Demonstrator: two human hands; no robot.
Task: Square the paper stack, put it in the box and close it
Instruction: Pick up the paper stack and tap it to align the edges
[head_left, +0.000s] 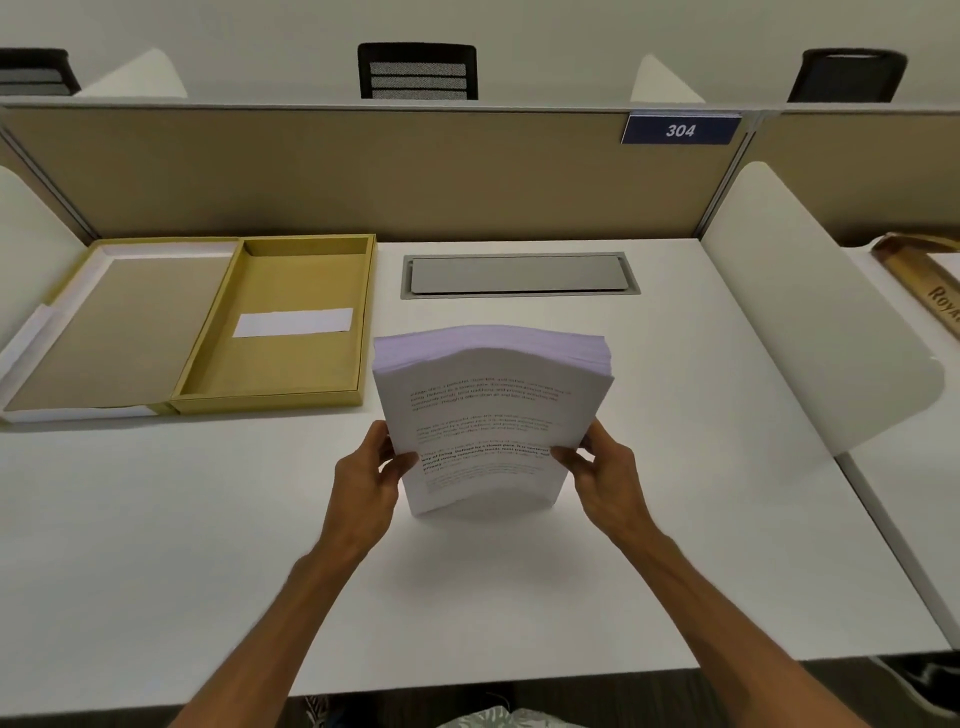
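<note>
A thick stack of printed white paper (488, 410) stands upright on its lower edge on the white desk, bowed a little towards me. My left hand (366, 480) grips its left side and my right hand (605, 475) grips its right side. The yellow-brown box (270, 400) lies open at the back left of the desk, with a white label on its floor. Its hinged lid (114, 332) is folded flat to the left.
A grey cable hatch (519, 274) is set into the white desk (675, 519) behind the stack. A beige partition (363, 171) closes the back. White side dividers (810, 312) stand at both sides. Black chairs show beyond the partition.
</note>
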